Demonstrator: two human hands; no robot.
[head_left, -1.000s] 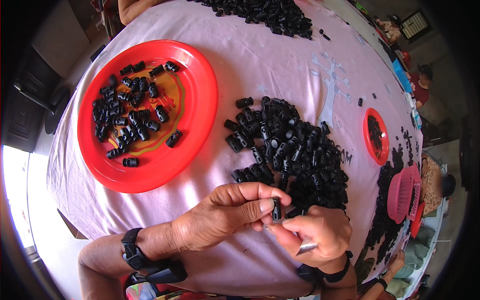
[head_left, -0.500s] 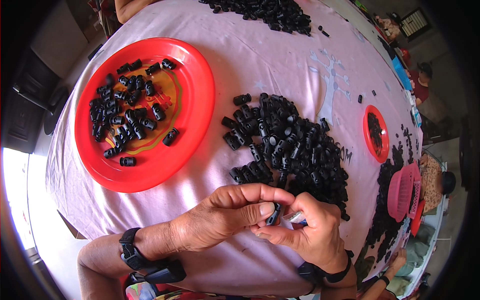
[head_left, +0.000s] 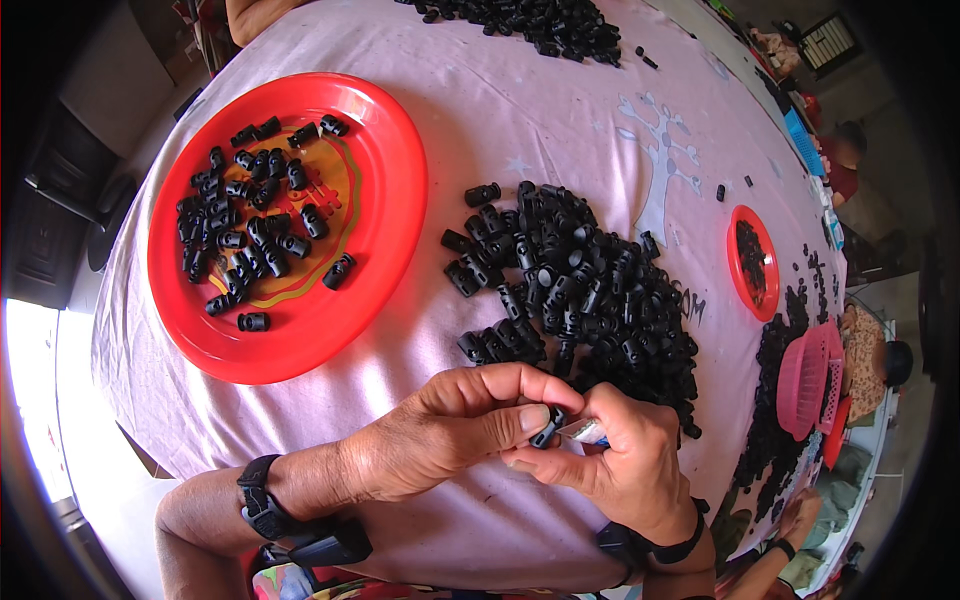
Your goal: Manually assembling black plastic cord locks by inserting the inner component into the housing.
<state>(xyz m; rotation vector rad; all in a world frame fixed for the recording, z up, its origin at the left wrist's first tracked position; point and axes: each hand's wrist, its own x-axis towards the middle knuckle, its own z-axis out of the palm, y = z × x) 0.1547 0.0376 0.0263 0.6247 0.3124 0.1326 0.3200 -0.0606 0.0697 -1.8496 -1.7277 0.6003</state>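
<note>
the left hand (head_left: 430,440) is pinching a piece (head_left: 547,428) between drawn-together fingers, seemingly steadying it for the tool (head_left: 588,432) the right hand (head_left: 635,460) is gripping just beside it, the pile (head_left: 590,285) lying just beyond both hands' fingers

Blown-out glare far left, soft fold shadows across pink cloth (head_left: 480,110), dark rim.
</note>
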